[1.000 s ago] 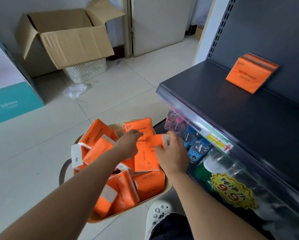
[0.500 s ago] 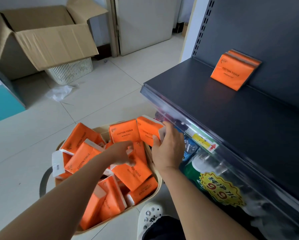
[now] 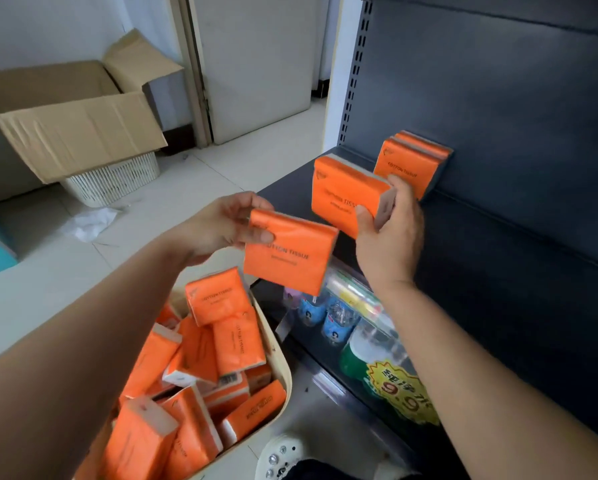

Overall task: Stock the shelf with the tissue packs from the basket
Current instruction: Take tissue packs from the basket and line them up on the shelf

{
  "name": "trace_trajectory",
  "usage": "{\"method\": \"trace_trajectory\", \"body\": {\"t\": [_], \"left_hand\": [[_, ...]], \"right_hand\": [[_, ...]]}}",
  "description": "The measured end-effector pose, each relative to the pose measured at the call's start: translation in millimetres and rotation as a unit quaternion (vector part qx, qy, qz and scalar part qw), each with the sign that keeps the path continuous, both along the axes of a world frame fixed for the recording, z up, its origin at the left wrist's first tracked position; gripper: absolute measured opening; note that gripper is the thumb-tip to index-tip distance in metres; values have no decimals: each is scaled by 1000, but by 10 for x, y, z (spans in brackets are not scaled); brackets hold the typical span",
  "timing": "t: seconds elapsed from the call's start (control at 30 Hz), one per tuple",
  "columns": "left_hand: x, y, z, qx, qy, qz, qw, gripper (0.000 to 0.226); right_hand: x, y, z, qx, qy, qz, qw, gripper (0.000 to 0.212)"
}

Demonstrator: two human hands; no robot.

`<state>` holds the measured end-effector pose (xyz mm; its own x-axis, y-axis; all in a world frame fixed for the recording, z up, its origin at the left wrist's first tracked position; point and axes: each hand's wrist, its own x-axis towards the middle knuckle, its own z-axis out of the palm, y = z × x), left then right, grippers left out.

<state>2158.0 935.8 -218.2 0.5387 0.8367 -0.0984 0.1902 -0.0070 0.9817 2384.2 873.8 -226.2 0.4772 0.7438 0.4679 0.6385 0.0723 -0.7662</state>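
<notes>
Head view.

- Left hand [image 3: 221, 226] gripped the left pack [image 3: 290, 258] at its upper left corner, thumb on the orange face, fingers behind. The pack hung in the air at the shelf's [image 3: 498, 271] front left corner, above the basket's [image 3: 283, 370] far rim.
- Right hand [image 3: 391, 237] grasped the right pack [image 3: 346, 199] by its right end, thumb on the front face, fingers wrapped over the grey side. The pack was over the shelf's left part, tilted, just in front and left of the shelved packs [image 3: 408, 164]. I could not tell whether it touched the shelf.
- The shelved packs stood leaning against the back panel [image 3: 498, 98], near the slotted upright [image 3: 356, 71].
- Dark shelf top showed in front of and to the right of the shelved packs. The right forearm crossed its front edge.
- Below that edge sat bottles [image 3: 332, 317] behind a clear strip, and a yellow price sticker [image 3: 401, 393].
- The basket stood on the tiled floor [image 3: 48, 271], close to the shelf base. Loose packs [image 3: 221, 341] were piled in it at mixed angles.
- A white shoe [image 3: 280, 459] sat just beside the basket's near right side.
- Across the floor, well apart from the basket:
  - an open box [image 3: 72, 129] tipped on a white crate [image 3: 114, 181];
  - a plastic scrap [image 3: 93, 223] near them;
  - a door [image 3: 256, 64] behind.
</notes>
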Motion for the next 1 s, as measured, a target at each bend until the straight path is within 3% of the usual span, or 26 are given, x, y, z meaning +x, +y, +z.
{"method": "trace_trajectory", "body": {"t": [0.23, 0.47, 0.63, 1.0], "left_hand": [[669, 427, 239, 20, -61, 1, 998, 40], [1083, 716, 137, 20, -37, -19, 999, 37], [1247, 880, 29, 10, -20, -24, 999, 39], [1659, 1203, -65, 50, 24, -4, 998, 38]], "right_hand": [[752, 451, 16, -74, -8, -33, 997, 57], [1073, 800, -151, -95, 19, -38, 995, 59], [1218, 948, -217, -92, 46, -53, 993, 47], [1448, 1098, -287, -77, -7, -79, 994, 43]]}}
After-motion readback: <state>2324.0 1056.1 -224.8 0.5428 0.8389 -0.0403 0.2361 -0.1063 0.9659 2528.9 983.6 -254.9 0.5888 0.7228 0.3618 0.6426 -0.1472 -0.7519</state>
